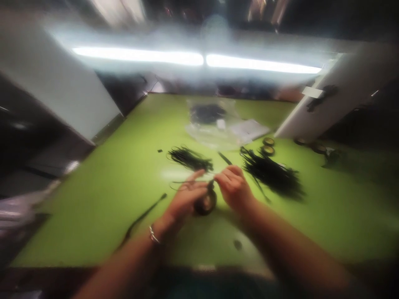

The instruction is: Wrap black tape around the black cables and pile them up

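Over the green table (102, 195), my left hand (188, 197) holds a roll of black tape (205, 202) and a thin dark cable (183, 182), whose ends stick out past the fingers. My right hand (232, 185) is closed at the tape's loose end, just above the roll and close to the left fingertips. Behind my hands lies a bundle of black cables (188, 158). A larger black cable bundle (271, 172) rests to the right of my right hand. Blur hides the fine detail between the fingers.
A clear plastic bag (207, 114) with dark contents and a white packet (249, 129) lie at the back. Yellow-cored tape rolls (268, 150) sit behind the larger bundle. A black cable (143, 215) lies at the left. Grey panels stand on both sides below bright tube lights.
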A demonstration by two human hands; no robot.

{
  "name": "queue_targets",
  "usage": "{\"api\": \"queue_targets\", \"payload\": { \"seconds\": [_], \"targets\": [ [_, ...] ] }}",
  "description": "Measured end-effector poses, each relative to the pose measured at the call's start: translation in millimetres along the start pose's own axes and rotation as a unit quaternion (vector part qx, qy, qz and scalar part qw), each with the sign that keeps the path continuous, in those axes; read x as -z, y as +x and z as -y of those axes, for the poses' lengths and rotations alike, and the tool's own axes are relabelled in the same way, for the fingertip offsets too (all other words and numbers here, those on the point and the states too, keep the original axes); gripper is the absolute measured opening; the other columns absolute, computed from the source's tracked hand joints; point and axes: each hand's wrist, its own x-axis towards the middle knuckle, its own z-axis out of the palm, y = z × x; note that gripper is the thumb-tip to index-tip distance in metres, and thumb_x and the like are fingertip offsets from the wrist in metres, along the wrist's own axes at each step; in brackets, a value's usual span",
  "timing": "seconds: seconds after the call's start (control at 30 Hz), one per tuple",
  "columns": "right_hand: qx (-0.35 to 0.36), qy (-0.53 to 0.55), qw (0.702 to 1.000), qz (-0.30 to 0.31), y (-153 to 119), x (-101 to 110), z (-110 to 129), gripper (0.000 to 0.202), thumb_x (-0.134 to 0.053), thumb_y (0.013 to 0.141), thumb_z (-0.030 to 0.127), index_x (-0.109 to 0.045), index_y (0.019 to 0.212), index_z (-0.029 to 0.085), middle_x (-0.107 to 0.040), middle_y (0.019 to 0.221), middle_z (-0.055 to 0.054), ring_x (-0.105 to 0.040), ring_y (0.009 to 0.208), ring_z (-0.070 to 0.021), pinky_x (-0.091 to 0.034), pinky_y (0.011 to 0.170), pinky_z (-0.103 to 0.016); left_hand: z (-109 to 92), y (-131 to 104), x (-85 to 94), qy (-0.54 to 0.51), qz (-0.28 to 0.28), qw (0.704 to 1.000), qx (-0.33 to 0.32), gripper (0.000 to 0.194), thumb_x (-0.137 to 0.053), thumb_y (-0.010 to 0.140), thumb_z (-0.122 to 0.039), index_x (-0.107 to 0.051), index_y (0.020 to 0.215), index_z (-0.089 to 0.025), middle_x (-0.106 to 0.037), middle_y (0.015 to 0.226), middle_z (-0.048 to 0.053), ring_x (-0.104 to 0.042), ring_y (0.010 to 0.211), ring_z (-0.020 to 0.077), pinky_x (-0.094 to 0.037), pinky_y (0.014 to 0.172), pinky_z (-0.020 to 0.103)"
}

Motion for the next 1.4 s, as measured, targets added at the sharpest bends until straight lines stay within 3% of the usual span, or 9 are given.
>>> {"api": "queue_targets", "payload": {
  "seconds": [0.1,0.3,0.53,0.7,0.87,1.03,1.13,1.23,1.4],
  "targets": [
    [-0.016,-0.015,1.0,-0.01,-0.7,-0.6,-1.0,0.023,-0.045,0.089,0.006,-0.059,0.076,0.019,-0.054,0.065,-0.002,-0.05,0.073,-0.0175,-0.039,0.081,-0.034,1.4,-0.2,-1.7,-0.034,0.0,0.999,0.022,0.07,-0.076,0.059,-0.018,-0.053,0.125,-0.014,-0.068,0.077,0.001,-0.051,0.044,0.0088,-0.041,0.046,0.024],
    [0.046,-0.038,0.997,-0.048,-4.5,1.2,3.3,0.017,-0.053,0.089,0.01,-0.063,0.097,0.022,-0.063,0.073,-0.003,-0.052,0.085,-0.0199,-0.039,0.085,-0.036,7.1,2.2,4.0,-0.05,0.047,0.996,0.061,0.024,-0.077,0.068,-0.028,-0.069,0.083,-0.012,-0.055,0.056,-0.002,-0.042,0.042,0.0053,-0.028,0.04,0.019],
    [0.139,-0.036,0.985,-0.094,-7.0,0.6,2.9,0.022,-0.059,0.087,0.011,-0.062,0.104,0.023,-0.069,0.083,-0.001,-0.055,0.092,-0.0184,-0.041,0.09,-0.036,7.8,2.4,3.8,-0.06,0.009,0.995,0.084,0.035,-0.08,0.064,-0.042,-0.062,0.066,-0.013,-0.051,0.052,-0.003,-0.037,0.039,0.0048,-0.024,0.038,0.02],
    [0.141,-0.019,0.985,-0.094,-8.4,-1.3,1.0,0.023,-0.059,0.087,0.01,-0.062,0.104,0.025,-0.07,0.084,0.0,-0.055,0.092,-0.0178,-0.041,0.091,-0.036,9.5,2.6,5.9,0.015,0.002,0.999,0.032,0.031,-0.077,0.068,-0.038,-0.059,0.062,-0.013,-0.047,0.048,-0.004,-0.037,0.04,0.0055,-0.024,0.039,0.02],
    [0.029,0.096,0.994,-0.047,-3.6,-1.1,3.3,0.011,-0.06,0.087,0.015,-0.063,0.093,0.023,-0.068,0.078,0.0,-0.055,0.084,-0.0178,-0.04,0.086,-0.037,9.1,0.2,7.2,0.13,-0.019,0.989,-0.064,0.027,-0.069,0.077,-0.038,-0.061,0.067,-0.014,-0.044,0.048,-0.005,-0.036,0.043,0.0068,-0.027,0.043,0.021],
    [-0.08,0.242,0.965,0.064,1.5,-0.3,1.2,0.011,-0.053,0.091,0.021,-0.064,0.087,0.02,-0.067,0.08,-0.002,-0.054,0.079,-0.0165,-0.04,0.078,-0.034,9.6,3.5,11.8,0.32,-0.027,0.902,-0.29,0.014,-0.064,0.083,-0.024,-0.064,0.071,-0.015,-0.059,0.072,0.003,-0.052,0.068,0.0131,-0.042,0.066,0.026],
    [-0.086,0.248,0.958,0.118,1.5,-1.0,-2.3,0.017,-0.053,0.091,0.022,-0.062,0.077,0.02,-0.064,0.073,-0.002,-0.052,0.073,-0.0162,-0.039,0.073,-0.032,12.7,6.0,13.8,0.355,-0.013,0.872,-0.336,0.014,-0.061,0.084,-0.021,-0.064,0.072,-0.016,-0.059,0.074,0.003,-0.053,0.072,0.0144,-0.042,0.07,0.027],
    [-0.077,0.252,0.959,0.104,1.9,0.6,-3.6,0.016,-0.055,0.09,0.022,-0.061,0.075,0.019,-0.062,0.069,-0.002,-0.051,0.071,-0.0161,-0.04,0.071,-0.031,12.3,5.3,12.2,0.323,-0.007,0.9,-0.292,0.013,-0.065,0.083,-0.024,-0.064,0.073,-0.015,-0.058,0.073,0.003,-0.051,0.069,0.013,-0.041,0.066,0.026],
    [-0.007,0.14,0.99,0.016,4.4,7.5,0.0,0.017,-0.053,0.092,0.019,-0.058,0.075,0.019,-0.059,0.068,-0.002,-0.049,0.075,-0.0168,-0.04,0.079,-0.034,4.6,2.2,5.9,0.073,0.077,0.994,-0.019,0.028,-0.068,0.079,-0.041,-0.064,0.079,-0.013,-0.043,0.049,-0.005,-0.034,0.042,0.006,-0.024,0.043,0.021]
  ]
}}
